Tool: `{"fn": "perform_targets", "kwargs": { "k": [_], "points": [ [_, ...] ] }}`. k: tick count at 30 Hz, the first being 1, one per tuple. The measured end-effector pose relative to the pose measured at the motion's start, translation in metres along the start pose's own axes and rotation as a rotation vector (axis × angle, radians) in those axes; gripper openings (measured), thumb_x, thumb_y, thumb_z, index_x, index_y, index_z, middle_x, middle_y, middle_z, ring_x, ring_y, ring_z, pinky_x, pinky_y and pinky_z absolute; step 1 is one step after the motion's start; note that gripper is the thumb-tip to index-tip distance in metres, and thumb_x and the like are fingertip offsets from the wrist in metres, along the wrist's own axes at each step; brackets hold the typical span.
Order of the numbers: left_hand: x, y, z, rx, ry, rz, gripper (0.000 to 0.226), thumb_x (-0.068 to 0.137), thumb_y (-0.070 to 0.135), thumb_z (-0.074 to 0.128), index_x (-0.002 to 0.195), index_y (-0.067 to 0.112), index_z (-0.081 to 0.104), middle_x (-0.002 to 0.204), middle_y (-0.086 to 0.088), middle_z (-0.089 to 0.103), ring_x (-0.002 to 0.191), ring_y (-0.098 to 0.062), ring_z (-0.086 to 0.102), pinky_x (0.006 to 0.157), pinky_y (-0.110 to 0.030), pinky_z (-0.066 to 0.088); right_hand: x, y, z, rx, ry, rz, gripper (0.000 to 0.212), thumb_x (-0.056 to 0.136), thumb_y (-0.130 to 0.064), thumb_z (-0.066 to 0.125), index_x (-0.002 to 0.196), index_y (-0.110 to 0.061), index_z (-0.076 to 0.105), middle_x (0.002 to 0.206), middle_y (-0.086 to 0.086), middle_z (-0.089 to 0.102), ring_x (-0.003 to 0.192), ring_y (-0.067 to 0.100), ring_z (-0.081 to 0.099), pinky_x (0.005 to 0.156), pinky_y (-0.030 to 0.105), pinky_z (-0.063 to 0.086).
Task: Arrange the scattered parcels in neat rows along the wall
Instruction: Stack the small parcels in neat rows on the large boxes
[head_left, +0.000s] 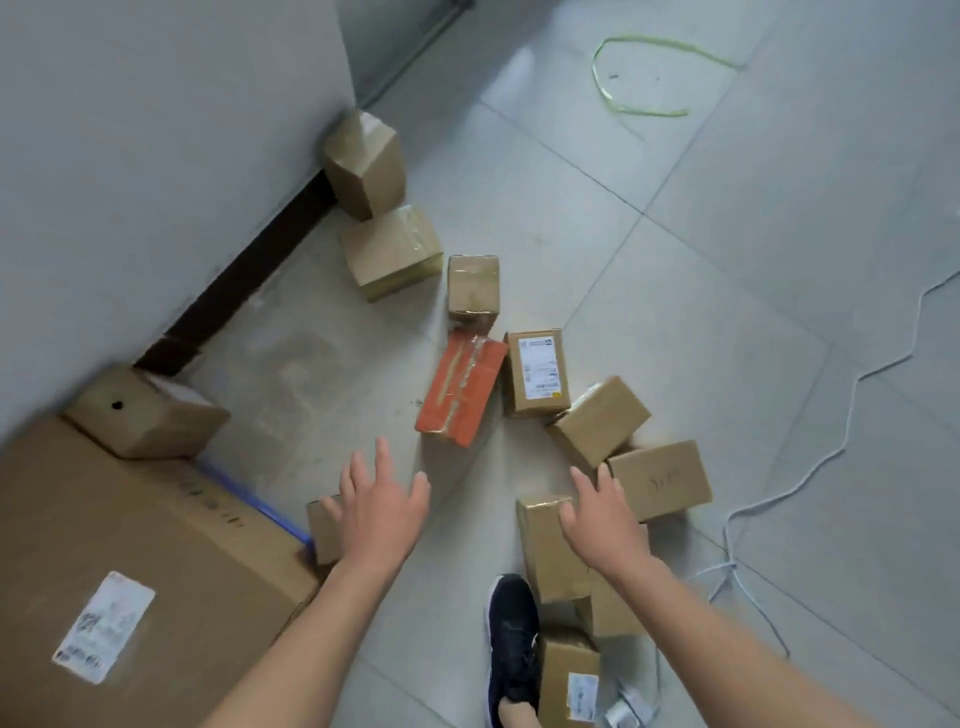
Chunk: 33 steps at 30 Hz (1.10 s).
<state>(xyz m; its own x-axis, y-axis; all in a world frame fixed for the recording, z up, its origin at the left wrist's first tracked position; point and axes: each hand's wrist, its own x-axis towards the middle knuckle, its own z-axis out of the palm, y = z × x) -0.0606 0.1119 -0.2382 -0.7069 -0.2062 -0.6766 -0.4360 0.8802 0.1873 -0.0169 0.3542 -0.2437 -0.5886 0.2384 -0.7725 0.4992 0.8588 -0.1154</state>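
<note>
While both your hands hover with fingers spread, gripping nothing, your left hand (382, 506) overlaps a brown parcel (323, 530); your right hand (602, 519) overlaps another parcel (545, 551), near the orange parcel (461, 387).

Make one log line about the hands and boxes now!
left hand: open, over small box | right hand: open, over brown box | orange parcel: on floor

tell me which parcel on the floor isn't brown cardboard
The orange parcel, lying just left of the labelled brown box. It alone is orange; all the rest are brown cardboard.
</note>
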Motion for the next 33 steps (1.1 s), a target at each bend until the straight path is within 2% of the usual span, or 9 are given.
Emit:
{"fn": "perform_targets", "kwargs": {
  "k": [4, 8, 13, 18, 21, 24, 28, 31, 33],
  "points": [
    [0.004, 0.079, 0.028, 0.053, -0.046, 0.093, 0.069, 0.098, 0.044, 0.041, 0.156, 0.02, 0.012, 0.157, -0.011, 0.027, 0.142, -0.03, 0.025, 0.113, -0.052, 0.024, 0.018, 0.076, -0.027, 0.14, -0.001, 0.18, 0.059, 0.101, -0.031, 0.036, 0.156, -0.021, 0.016, 0.163, 0.014, 0.005, 0.148, 0.033, 0.012, 0.115, 0.049, 0.028],
    [0.023, 0.14, 0.059, 0.08, -0.064, 0.186, 0.066, 0.097, 0.041, 0.042, 0.155, 0.019, 0.017, 0.15, -0.011, 0.038, 0.133, -0.03, 0.037, 0.107, -0.049, 0.035, 0.044, 0.119, -0.035, 0.319, 0.04, 0.34, 0.061, 0.1, -0.032, 0.039, 0.156, -0.022, 0.016, 0.163, 0.01, 0.012, 0.145, 0.033, 0.022, 0.109, 0.051, 0.035],
    [0.058, 0.197, 0.114, 0.154, -0.14, 0.285, 0.068, 0.095, 0.04, 0.044, 0.154, 0.019, 0.019, 0.148, -0.012, 0.04, 0.132, -0.031, 0.038, 0.101, -0.046, 0.038, 0.084, 0.156, -0.017, 0.456, 0.021, 0.461, 0.066, 0.098, -0.034, 0.04, 0.156, -0.023, 0.011, 0.162, 0.008, 0.014, 0.141, 0.033, 0.027, 0.104, 0.051, 0.039],
    [0.096, 0.251, 0.192, 0.293, -0.153, 0.479, 0.073, 0.092, 0.043, 0.049, 0.154, 0.021, 0.018, 0.149, -0.012, 0.036, 0.135, -0.031, 0.034, 0.101, -0.049, 0.041, 0.14, 0.185, 0.016, 0.581, 0.061, 0.614, 0.08, 0.095, -0.045, 0.045, 0.156, -0.027, -0.003, 0.162, 0.012, 0.011, 0.136, 0.037, 0.035, 0.1, 0.048, 0.04],
    [0.119, 0.278, 0.239, 0.33, -0.136, 0.602, 0.076, 0.09, 0.043, 0.054, 0.153, 0.02, 0.019, 0.153, -0.017, 0.028, 0.14, -0.034, 0.025, 0.103, -0.052, 0.039, 0.188, 0.199, 0.031, 0.67, 0.084, 0.716, 0.092, 0.09, -0.062, 0.049, 0.155, -0.032, -0.01, 0.162, 0.02, -0.005, 0.134, 0.044, 0.038, 0.102, 0.047, 0.039],
    [0.143, 0.294, 0.281, 0.432, -0.09, 0.679, 0.084, 0.089, 0.052, 0.055, 0.155, 0.021, 0.014, 0.156, -0.021, 0.018, 0.143, -0.036, 0.018, 0.106, -0.049, 0.035, 0.234, 0.207, 0.046, 0.812, 0.118, 0.83, 0.112, 0.081, -0.073, 0.055, 0.154, -0.029, -0.017, 0.156, 0.022, -0.03, 0.139, 0.049, 0.029, 0.108, 0.048, 0.034],
    [0.167, 0.299, 0.321, 0.575, -0.049, 0.615, 0.112, 0.074, 0.078, 0.056, 0.155, 0.023, 0.003, 0.155, -0.023, 0.015, 0.135, -0.039, 0.028, 0.101, -0.049, 0.033, 0.277, 0.205, 0.074, 0.986, 0.136, 0.94, 0.128, 0.071, -0.076, 0.063, 0.151, -0.026, -0.024, 0.153, 0.021, -0.036, 0.146, 0.044, 0.006, 0.113, 0.051, 0.023],
    [0.175, 0.297, 0.342, 0.611, -0.026, 0.622, 0.126, 0.067, 0.081, 0.059, 0.154, 0.023, -0.011, 0.154, -0.03, 0.008, 0.13, -0.042, 0.032, 0.104, -0.053, 0.031, 0.294, 0.201, 0.092, 0.979, 0.185, 0.986, 0.132, 0.067, -0.075, 0.066, 0.148, -0.03, -0.029, 0.15, 0.017, -0.042, 0.142, 0.05, 0.006, 0.109, 0.061, 0.023],
    [0.177, 0.296, 0.35, 0.588, -0.013, 0.619, 0.128, 0.066, 0.074, 0.065, 0.154, 0.023, -0.013, 0.153, -0.031, 0.007, 0.129, -0.044, 0.032, 0.105, -0.056, 0.031, 0.297, 0.204, 0.097, 0.954, 0.245, 0.995, 0.132, 0.065, -0.073, 0.068, 0.149, -0.033, -0.025, 0.152, 0.015, -0.039, 0.139, 0.049, 0.01, 0.107, 0.062, 0.025]
  ]
}}
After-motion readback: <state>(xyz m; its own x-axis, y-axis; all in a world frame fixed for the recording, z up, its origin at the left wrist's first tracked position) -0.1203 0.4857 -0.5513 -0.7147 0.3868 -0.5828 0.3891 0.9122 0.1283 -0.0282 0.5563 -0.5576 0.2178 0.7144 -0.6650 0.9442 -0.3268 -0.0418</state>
